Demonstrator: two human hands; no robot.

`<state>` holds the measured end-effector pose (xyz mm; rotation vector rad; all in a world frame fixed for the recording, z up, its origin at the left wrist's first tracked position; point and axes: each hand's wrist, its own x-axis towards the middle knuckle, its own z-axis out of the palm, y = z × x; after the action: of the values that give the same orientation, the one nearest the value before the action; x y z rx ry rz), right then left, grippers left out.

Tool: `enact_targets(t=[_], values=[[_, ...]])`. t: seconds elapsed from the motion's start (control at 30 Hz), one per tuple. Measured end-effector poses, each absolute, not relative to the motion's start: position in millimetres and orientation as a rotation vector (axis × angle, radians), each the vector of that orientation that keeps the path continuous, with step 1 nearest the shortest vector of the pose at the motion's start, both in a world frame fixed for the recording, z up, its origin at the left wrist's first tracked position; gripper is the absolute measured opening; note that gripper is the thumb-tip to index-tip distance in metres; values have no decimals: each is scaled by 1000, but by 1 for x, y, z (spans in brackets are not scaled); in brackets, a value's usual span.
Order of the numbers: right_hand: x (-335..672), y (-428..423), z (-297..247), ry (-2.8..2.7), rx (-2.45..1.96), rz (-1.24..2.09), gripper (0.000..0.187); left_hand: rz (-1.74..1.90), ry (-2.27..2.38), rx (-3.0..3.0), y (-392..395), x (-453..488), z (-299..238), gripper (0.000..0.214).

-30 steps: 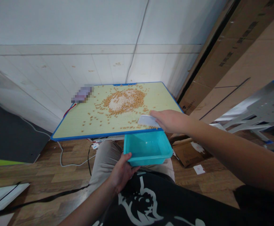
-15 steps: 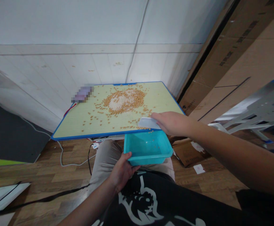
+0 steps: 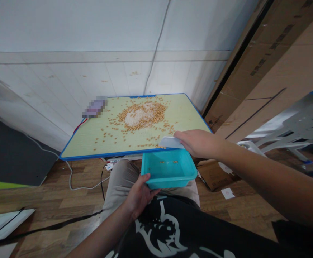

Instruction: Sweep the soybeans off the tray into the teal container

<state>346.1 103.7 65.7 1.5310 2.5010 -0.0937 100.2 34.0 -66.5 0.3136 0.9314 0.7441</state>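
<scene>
My left hand (image 3: 142,191) grips the near left corner of a turquoise plastic tub (image 3: 167,182), thumb over the rim and fingers beneath. The tub sits under the near edge of a pale green table (image 3: 110,143) with a blue border; a few yellow beans (image 3: 175,162) lie on its bottom. In my right hand (image 3: 195,141) is a flat whitish scraper (image 3: 169,142), tilted at the table edge above the tub, with several beans along its lower edge. Mid-table lies a heap of white rice grains (image 3: 137,117) ringed by soybean-like beans (image 3: 159,111), others scattered around.
A blurred-out flat object (image 3: 94,108) lies at the table's far left corner, a red cable (image 3: 79,125) beside it. Tall cardboard boxes (image 3: 253,71) lean at right. An opened carton (image 3: 215,173) is on the wooden floor, and a white wall (image 3: 91,75) stands behind the table.
Beans at the table edge have dropped into the tub, where some now lie on the bottom. The scraper and my right hand have shifted slightly toward me; my left hand stays put.
</scene>
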Motion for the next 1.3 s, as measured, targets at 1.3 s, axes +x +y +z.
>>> enact_targets(t=[1.3], values=[[290,149,57,2768,1341,47,28,856,941,304,27,58,-77,76]])
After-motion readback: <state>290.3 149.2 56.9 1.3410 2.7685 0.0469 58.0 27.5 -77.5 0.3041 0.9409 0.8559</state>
